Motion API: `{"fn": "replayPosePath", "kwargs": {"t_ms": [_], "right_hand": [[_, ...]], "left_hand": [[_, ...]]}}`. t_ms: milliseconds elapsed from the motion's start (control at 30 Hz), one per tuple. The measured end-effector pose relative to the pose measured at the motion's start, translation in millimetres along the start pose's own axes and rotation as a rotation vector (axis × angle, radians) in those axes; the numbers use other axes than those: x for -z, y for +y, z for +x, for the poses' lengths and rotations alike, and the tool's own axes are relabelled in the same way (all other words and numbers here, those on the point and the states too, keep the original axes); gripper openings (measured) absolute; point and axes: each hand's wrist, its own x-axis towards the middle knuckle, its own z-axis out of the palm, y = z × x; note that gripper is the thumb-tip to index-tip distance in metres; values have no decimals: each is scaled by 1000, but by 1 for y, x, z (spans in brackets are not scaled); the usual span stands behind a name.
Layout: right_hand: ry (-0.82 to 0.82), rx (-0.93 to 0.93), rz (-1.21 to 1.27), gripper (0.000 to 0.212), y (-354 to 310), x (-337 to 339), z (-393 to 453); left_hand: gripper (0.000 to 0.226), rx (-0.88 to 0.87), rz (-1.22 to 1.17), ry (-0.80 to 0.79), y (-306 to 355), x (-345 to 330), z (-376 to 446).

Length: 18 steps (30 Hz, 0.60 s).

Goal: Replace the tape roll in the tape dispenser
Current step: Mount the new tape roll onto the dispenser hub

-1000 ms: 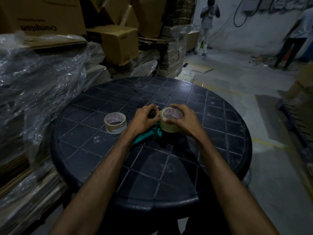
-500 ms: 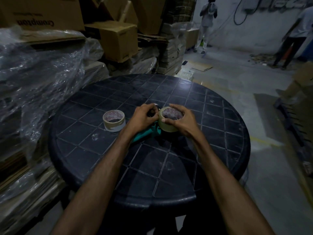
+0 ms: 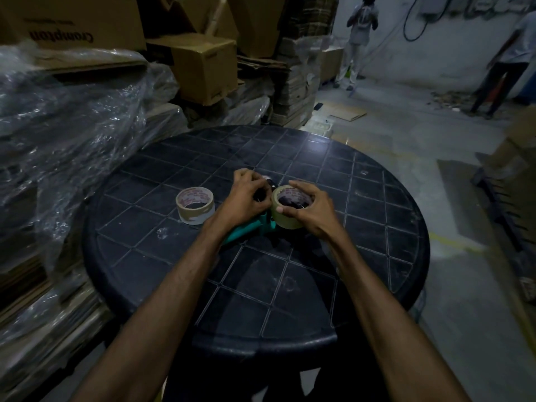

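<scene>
A teal tape dispenser (image 3: pixel 246 227) lies on the round dark table (image 3: pixel 377 227), its handle pointing toward me. A tan tape roll (image 3: pixel 285 220) sits on the dispenser's hub. My right hand (image 3: pixel 309 211) grips this roll from the right side, thumb on its near wall. My left hand (image 3: pixel 246 198) is closed on the dispenser's front part, which it mostly hides. A second tan tape roll (image 3: pixel 195 206) with a printed core lies flat on the table, just left of my left hand and apart from it.
Plastic-wrapped stacks (image 3: pixel 66 134) and cardboard boxes (image 3: pixel 203 68) crowd the table's left and far side. To the right is concrete floor with a pallet (image 3: pixel 504 204). Two persons (image 3: pixel 361 39) (image 3: pixel 507 59) stand far off by the wall.
My left hand has shifted slightly up along the dispenser's front. My right hand keeps its grip on the mounted roll. The loose roll has not moved.
</scene>
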Motion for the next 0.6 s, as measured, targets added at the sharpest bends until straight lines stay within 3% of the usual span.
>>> {"fn": "replayPosePath", "kwargs": {"t_ms": [167, 433, 600], "right_hand": [[-115, -35, 41, 76, -4, 10, 6], [-376, -28, -28, 69, -10, 31, 23], [-328, 36, -199, 72, -15, 22, 13]], "left_hand": [[9, 4, -35, -60, 0, 4, 0], [7, 16, -3, 4, 6, 5, -5], [6, 61, -140, 1, 1, 7, -10]]}}
